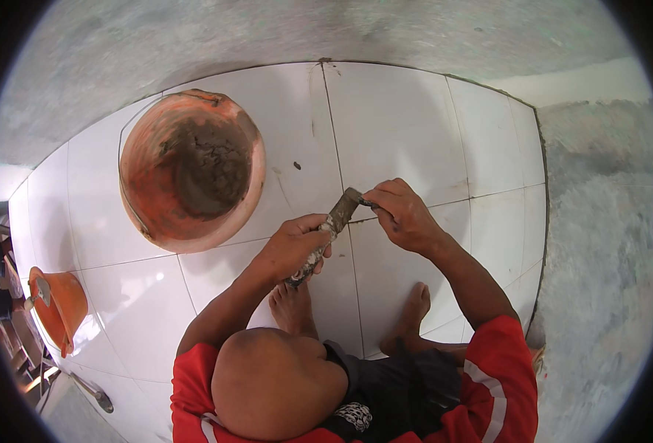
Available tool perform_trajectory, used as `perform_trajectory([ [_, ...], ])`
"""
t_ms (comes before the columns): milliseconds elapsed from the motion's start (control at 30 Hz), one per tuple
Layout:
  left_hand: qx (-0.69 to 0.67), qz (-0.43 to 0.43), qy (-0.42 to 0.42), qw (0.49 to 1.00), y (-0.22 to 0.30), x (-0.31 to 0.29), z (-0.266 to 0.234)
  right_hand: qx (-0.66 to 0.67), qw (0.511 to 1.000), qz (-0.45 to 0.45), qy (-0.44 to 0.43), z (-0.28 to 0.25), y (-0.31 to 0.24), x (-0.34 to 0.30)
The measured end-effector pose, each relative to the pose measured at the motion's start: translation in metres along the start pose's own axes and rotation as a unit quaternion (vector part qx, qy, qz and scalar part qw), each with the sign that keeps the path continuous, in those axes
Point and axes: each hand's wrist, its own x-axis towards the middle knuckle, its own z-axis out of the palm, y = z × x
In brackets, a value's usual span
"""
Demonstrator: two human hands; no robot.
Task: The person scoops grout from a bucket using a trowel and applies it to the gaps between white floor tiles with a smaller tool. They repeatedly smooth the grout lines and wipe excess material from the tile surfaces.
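Observation:
My left hand (pixel 295 247) is wrapped round a long, narrow tool caked with grey mortar (pixel 346 207); its kind I cannot make out. The tool slants up and to the right, over the white floor tiles. At its far end, my right hand (pixel 404 214) is closed in a pinch on a small dark piece (pixel 368 204), which touches or nearly touches the tool's tip. Most of that piece is hidden by the fingers. To the left of both hands stands a large orange bucket (pixel 140 214) with a wire handle and wet grey mortar (pixel 212 166) inside.
A smaller orange container (pixel 68 295) with a metal tool resting on its rim is at the left. Below it lies a long-handled metal tool (pixel 94 391). Grey plastered walls (pixel 599 199) rise behind and at the right. My bare feet (pixel 292 306) are on the tiles.

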Motion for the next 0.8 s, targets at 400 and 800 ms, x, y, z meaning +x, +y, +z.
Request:
perform_trajectory([
  [400,-0.023,0.033,-0.013,0.999,0.013,-0.003,-0.016,0.044,0.995,0.023,-0.086,-0.01,-0.033,0.01],
  [800,-0.022,0.127,0.045,0.991,0.065,-0.052,0.002,0.316,0.855,0.404,-0.072,-0.144,-0.021,0.014],
])
